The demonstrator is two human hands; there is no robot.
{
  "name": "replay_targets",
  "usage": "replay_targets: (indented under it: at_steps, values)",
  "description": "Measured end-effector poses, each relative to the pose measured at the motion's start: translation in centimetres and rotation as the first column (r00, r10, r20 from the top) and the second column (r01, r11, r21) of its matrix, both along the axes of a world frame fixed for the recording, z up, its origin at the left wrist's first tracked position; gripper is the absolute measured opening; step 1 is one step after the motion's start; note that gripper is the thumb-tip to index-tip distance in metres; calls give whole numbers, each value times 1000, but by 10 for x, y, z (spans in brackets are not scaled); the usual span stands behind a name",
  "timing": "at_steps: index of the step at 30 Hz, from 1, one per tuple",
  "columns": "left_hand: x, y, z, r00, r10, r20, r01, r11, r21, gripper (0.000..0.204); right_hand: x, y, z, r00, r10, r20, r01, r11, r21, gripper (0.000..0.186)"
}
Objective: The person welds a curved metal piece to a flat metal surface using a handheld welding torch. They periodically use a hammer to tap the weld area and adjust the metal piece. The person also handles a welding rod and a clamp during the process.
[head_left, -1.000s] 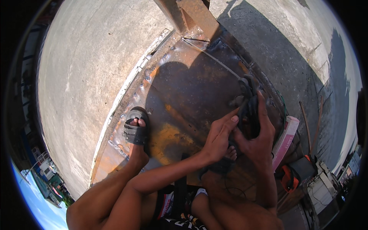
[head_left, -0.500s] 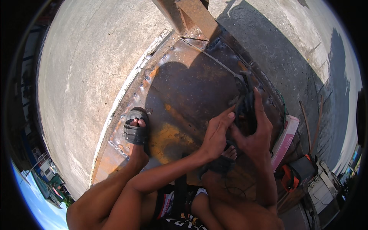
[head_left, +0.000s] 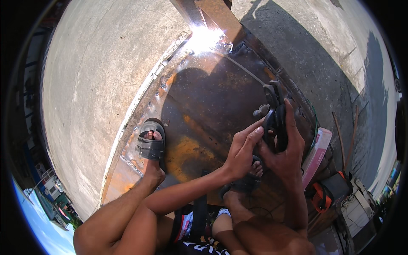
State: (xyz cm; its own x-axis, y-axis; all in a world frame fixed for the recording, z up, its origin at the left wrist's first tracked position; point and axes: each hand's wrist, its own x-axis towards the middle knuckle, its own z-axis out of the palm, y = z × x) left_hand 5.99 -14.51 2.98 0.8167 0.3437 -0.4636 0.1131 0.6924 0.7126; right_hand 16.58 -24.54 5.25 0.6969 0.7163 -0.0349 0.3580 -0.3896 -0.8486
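Arc [head_left: 205,39] now blazing at the rod's far end, dark half a second ago; work at the rusty post's [head_left: 225,21] foot looks under way

Right hand [head_left: 287,155] curled round black electrode holder [head_left: 279,123] above the steel plate [head_left: 199,110], forearm near vertical; left arm slants across lap, left hand's [head_left: 243,151] fingertips at the holder, pinching or bracing, cannot tell; thin rod [head_left: 244,69] runs up-left into the glare

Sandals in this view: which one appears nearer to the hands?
The right foot's sandal, seen just below the left hand; the left foot's sandal appears well away from both hands.
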Motion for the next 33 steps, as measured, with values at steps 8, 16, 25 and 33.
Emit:
replay_targets:
  at_steps: [8,16,25,33]
  values:
    - [-1,2,-2,1000,-19,7,19,1000,2,54,0,1,-2,999,4,41,-4,1000,8,101]
    - [-2,0,1,997,-59,-57,58,998,-18,52,0,-3,-1,999,-5,50,5,1000,-8,102]
    - [0,-1,2,998,-35,-45,35,999,16,51,1,-3,-2,998,12,58,-12,1000,1,102]
    - [-1,-1,1,998,-39,-46,39,999,3,51,0,-4,-2,1000,1,12,-1,1000,-10,103]
